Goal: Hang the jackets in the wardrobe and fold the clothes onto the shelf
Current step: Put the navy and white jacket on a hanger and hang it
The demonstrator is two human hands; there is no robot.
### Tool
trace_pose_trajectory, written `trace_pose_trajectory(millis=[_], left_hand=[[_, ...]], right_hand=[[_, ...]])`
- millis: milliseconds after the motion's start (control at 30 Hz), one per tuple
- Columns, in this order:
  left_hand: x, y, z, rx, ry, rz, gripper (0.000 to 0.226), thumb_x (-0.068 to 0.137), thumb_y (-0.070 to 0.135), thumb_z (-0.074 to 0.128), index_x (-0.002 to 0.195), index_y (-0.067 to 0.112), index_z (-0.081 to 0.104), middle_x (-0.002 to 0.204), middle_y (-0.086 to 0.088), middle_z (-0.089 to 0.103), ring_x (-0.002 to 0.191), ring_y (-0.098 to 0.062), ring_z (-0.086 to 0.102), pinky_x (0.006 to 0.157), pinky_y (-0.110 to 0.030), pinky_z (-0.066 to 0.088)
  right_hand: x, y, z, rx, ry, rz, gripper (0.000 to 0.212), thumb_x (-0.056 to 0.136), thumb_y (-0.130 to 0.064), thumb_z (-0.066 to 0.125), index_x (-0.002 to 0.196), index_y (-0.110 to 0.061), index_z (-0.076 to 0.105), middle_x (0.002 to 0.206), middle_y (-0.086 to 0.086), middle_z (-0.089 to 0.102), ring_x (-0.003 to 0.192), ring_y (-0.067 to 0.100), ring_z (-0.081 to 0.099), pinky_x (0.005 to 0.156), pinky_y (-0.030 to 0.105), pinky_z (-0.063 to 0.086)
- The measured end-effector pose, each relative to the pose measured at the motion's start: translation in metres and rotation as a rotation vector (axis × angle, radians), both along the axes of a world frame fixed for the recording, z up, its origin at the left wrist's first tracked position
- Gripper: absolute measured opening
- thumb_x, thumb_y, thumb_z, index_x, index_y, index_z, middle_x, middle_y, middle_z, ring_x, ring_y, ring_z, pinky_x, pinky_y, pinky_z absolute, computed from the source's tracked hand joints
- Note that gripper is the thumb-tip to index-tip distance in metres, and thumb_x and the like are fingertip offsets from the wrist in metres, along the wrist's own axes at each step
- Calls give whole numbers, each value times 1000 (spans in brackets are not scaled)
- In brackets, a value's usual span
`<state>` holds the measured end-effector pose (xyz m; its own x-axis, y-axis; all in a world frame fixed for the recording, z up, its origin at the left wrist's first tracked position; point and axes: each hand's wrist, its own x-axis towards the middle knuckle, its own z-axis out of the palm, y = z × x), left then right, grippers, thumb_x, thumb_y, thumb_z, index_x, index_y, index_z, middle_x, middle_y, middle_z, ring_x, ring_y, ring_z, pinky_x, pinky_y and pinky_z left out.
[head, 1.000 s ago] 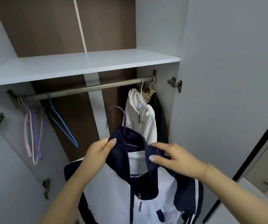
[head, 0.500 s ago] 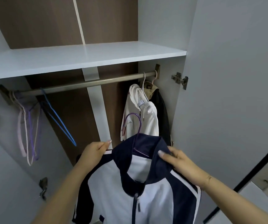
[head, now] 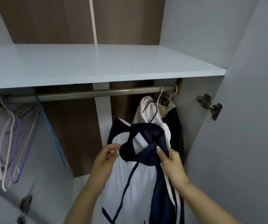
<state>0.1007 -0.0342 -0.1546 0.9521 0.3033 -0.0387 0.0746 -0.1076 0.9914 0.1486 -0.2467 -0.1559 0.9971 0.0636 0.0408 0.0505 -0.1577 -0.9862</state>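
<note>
jacket [head: 139,178] is soft, light and apt to slip; it is pinched at the collar by the right hand [head: 170,160], left hand [head: 105,156] loosely curled beside it, rail [head: 97,94] above both.

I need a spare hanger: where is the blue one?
The blue hanger hangs left on the rail, just right of the pink and purple hangers.

Navy-and-white jacket [head: 139,172] on a purple hanger [head: 152,110], held below the rail [head: 84,94].

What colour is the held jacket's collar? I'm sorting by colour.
Dark navy, on a white jacket; the collar shows in the head view.
</note>
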Motion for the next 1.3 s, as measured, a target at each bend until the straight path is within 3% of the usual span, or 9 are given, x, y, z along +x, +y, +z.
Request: trace_pose_trajectory(millis=[133, 267, 400, 533, 667, 733, 867, 1067, 1300], left_hand=[[25, -10, 4, -74, 21, 49, 27, 98, 5, 50, 106, 23, 68, 110, 9, 67, 95, -10, 65, 75, -15, 47], [39, -11, 8, -93, 39, 75, 26, 97, 8, 52, 102, 26, 70, 101, 15, 71, 91, -6, 68, 76, -18, 49], [46, -7, 5, -98, 54, 104, 25, 98, 10, 53, 102, 26, 71, 100, 17, 72, 90, -2, 68, 75, -17, 50], [48, -4, -2, -99, 114, 92, 25, 97, 10, 53, 100, 28, 71, 102, 11, 72, 92, -5, 68, 74, -17, 49], [47, -6, -7, -108, 142, 66, 24, 99, 11, 51, 103, 27, 68, 99, 13, 73, 93, -8, 69, 75, -21, 49], [45, -11, -9, -124, 139, 71, 24, 98, 12, 52, 102, 28, 69, 97, 12, 73, 90, -7, 69, 75, -21, 50], [37, -26, -7, -193, 142, -17, 23, 96, 7, 56, 106, 23, 70, 98, 10, 74, 93, -9, 69, 78, -21, 54], [1, -44, 2, -256, 77, -232, 23, 95, 10, 57, 112, 21, 68, 113, 3, 72, 107, -11, 66, 93, -26, 51], [-84, -56, -13, -305, 60, -514, 28, 99, 9, 49, 119, 22, 65, 114, 8, 72, 110, -8, 66, 89, -26, 53]], right_hand=[[84, 19, 19, 180, 29, -70, 27, 102, -21, 49, 116, -5, 65, 109, 14, 71, 104, 30, 67, 96, 47, 52], [152, 36, 33, 205, 4, -99, 21, 102, -20, 48, 95, -8, 64, 97, 17, 68, 101, 37, 64, 93, 48, 50], [190, 52, 8, 98, 74, -117, 39, 103, -22, 46, 107, 15, 58, 99, 32, 64, 94, 44, 62, 86, 47, 51], [181, 54, -29, -69, 81, -107, 37, 102, -31, 48, 105, 4, 62, 94, 17, 68, 88, 30, 63, 80, 38, 51], [157, 43, -41, -80, -21, -116, 27, 96, -25, 59, 71, -15, 52, 59, -6, 50, 55, 8, 48, 57, 24, 38], [136, 34, -40, -82, -70, -84, 13, 96, -12, 58, 88, -20, 64, 73, -12, 60, 68, 1, 59, 66, 19, 47], [84, 16, -30, -59, -123, -120, 31, 93, -1, 57, 119, -15, 63, 111, -13, 60, 103, -11, 55, 86, 0, 41], [-18, -7, -7, 45, -10, -62, 20, 96, -14, 59, 106, -24, 72, 108, -11, 72, 104, 1, 64, 91, 17, 49], [-183, -27, -9, -71, -83, -277, 24, 97, -21, 57, 96, -39, 73, 102, -20, 72, 101, -6, 61, 78, 2, 41]])
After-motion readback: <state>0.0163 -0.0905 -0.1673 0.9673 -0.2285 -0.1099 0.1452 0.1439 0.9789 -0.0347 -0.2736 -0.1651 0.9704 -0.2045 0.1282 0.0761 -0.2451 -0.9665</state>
